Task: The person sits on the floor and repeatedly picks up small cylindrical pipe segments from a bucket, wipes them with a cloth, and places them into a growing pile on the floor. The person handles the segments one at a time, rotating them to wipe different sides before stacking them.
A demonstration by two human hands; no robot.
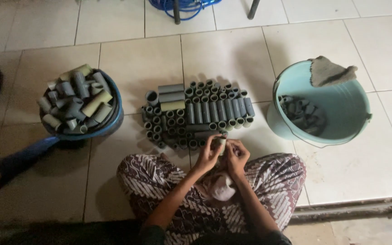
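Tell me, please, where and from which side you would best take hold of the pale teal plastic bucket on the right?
I would take the pale teal plastic bucket by its near rim, from above: it stands upright and open, and a grey rag drapes over the far rim.

This looks like a small home workshop, with the work done right on the floor. The floor [232, 50] is pale square tile with dark grout. Short grey pipe pieces [196, 115] stand and lie in rows on it, a blue scoop-like tub [114, 119] is heaped with more, and a teal bucket [345, 102] holds a few. A blue hose coil [182, 5] lies by dark furniture legs.
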